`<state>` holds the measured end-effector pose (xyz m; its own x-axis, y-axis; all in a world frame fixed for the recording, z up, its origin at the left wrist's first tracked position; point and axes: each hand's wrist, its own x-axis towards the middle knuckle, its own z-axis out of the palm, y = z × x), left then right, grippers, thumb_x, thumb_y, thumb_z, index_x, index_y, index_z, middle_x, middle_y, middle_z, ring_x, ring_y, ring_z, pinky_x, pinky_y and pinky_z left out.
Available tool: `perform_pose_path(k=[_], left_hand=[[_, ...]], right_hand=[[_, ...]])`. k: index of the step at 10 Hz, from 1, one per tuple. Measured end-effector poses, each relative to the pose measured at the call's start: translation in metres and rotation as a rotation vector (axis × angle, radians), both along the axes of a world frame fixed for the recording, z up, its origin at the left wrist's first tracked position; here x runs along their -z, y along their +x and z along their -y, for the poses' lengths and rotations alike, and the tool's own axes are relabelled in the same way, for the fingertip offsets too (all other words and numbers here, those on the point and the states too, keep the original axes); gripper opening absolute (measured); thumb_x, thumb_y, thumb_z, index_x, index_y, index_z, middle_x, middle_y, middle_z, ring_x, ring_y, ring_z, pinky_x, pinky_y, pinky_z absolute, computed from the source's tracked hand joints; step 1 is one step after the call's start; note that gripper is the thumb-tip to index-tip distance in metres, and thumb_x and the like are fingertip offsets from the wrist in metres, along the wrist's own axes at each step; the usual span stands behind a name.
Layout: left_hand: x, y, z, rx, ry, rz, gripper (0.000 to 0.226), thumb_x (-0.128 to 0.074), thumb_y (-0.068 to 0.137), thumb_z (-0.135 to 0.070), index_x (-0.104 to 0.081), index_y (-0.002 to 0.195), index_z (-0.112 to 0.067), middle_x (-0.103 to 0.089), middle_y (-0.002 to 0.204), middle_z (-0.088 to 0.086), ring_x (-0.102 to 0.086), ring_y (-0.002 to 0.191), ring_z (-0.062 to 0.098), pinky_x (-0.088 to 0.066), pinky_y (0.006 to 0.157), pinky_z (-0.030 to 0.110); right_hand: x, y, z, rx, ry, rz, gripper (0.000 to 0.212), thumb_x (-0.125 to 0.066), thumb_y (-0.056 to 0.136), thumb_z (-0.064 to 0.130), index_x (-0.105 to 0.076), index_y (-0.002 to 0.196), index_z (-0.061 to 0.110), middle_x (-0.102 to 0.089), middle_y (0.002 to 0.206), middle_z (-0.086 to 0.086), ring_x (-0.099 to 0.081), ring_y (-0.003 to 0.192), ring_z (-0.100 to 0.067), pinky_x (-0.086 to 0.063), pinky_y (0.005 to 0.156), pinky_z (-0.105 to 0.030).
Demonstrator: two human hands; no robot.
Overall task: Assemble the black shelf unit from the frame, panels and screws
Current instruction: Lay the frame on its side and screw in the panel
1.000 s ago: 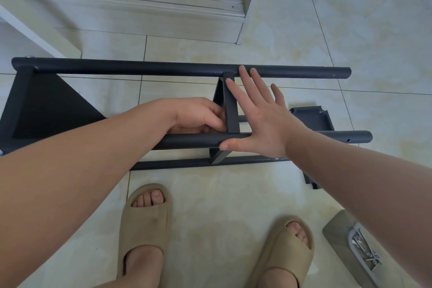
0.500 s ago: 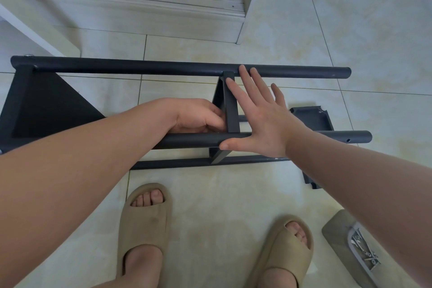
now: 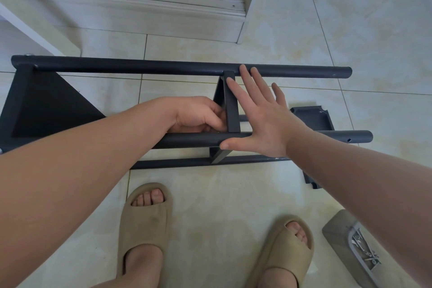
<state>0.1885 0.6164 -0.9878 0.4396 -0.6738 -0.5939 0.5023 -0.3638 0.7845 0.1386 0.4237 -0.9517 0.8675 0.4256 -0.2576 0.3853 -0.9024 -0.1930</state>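
Across the middle of the tiled floor (image 3: 210, 194) the black frame (image 3: 140, 66) lies on its side, with an end panel (image 3: 46, 105) at its left end. The right grip (image 3: 264, 124), fingers straight and spread, presses flat on the middle panel (image 3: 231, 105). The left grip (image 3: 196, 114) curls against the panel's other face, and I cannot tell what it holds. Screws (image 3: 364, 250) lie in a tray at the near right.

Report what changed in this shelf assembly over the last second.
Nothing visibly changed. The right hand still lies flat, fingers straight, against the middle panel. The left hand stays curled at the panel's other side, and what it holds, if anything, is hidden. The frame has not shifted on the floor.
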Motion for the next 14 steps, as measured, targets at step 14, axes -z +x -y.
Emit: perform_pose_path(k=[14], left_hand=[[0.0010,0.0002,0.0016,0.016,0.076,0.046,0.013,-0.058,0.091,0.002,-0.069,0.096,0.001,-0.070,0.075,0.008,-0.068,0.063,0.015,-0.053,0.060,0.022]], right_hand=[[-0.0013,-0.0004,-0.0003,0.011,0.024,-0.015,0.124,-0.034,0.064,0.096,0.013,0.159,0.031,0.029,0.165,0.002,0.027,0.151,-0.019,0.003,0.123,-0.059]])
